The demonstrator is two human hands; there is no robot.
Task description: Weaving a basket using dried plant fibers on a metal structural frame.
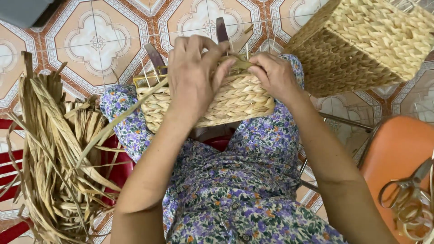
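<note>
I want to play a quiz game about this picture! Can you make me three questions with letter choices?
1. Where are the scissors?
A) orange chair
B) floor
C) lap

2. What colour is the chair on the right?
A) blue
B) orange
C) green

3. What is the half-woven basket doing?
A) hanging
B) lying on the tiles
C) resting on the knees, both hands on it

Answers: 1 A, they lie on its seat. 2 B, the seat is orange. 3 C, the left hand and right hand grip its top edge.

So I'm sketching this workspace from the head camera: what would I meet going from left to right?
Bundle of dried straw strips → left hand → half-woven basket → right hand → finished woven basket → scissors on the orange chair.
</note>
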